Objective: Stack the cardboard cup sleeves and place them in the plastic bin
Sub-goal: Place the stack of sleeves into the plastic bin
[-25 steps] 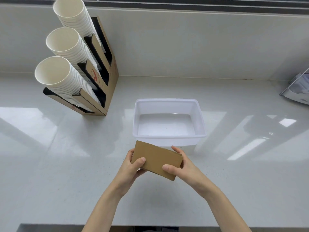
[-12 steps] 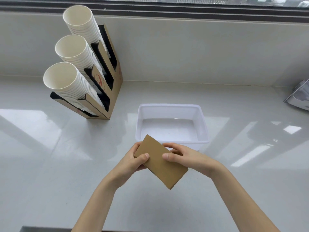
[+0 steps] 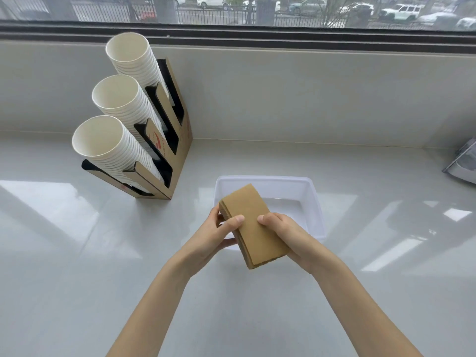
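A flat stack of brown cardboard cup sleeves [image 3: 251, 222] is held in the air between both hands, its long side pointing away from me. My left hand [image 3: 217, 234] grips its left edge with the thumb on top. My right hand [image 3: 286, 231] holds the right edge, thumb on top as well. The stack hangs over the near left part of the white plastic bin [image 3: 313, 202], which stands on the counter and looks empty where its floor shows.
A cardboard cup holder [image 3: 177, 150] with three slanted rows of white paper cups [image 3: 110, 148] stands at the back left. A grey object [image 3: 463, 163] pokes in at the right edge. A low wall and a window close off the counter behind.
The sleeve stack has been turned from lying crosswise to pointing away from me and carried forward over the bin's near edge. The view has tilted up, showing the window.
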### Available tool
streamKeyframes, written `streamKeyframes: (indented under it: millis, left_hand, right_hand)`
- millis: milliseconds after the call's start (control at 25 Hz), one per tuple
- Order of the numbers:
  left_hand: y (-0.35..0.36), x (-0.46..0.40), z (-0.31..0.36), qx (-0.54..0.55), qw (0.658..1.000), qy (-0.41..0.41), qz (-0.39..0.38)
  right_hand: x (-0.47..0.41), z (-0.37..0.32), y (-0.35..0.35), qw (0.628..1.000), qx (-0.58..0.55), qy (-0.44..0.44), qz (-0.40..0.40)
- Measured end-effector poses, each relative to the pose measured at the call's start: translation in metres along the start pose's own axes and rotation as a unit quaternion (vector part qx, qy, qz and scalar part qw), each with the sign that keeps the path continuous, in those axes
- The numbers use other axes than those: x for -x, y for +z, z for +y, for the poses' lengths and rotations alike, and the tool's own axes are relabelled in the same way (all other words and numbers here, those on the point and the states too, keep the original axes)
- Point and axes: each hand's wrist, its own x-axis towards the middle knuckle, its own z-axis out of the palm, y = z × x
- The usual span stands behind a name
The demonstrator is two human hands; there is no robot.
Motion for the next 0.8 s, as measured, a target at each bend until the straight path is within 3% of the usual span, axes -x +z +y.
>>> streamKeyframes:
  millis: [320,800]
  left_hand:
    - [-0.004,-0.032,0.023,-0.01,0.999,-0.006,0.041]
    - [-0.029,-0.077,0.033,-0.116,0.988,-0.044,0.096]
  right_hand:
    - [-0.027,-0.02,-0.004,0.997,-0.06,0.0,0.049]
    - [-0.088,-0.024,-0.01,0.993,-0.105,0.037,0.04]
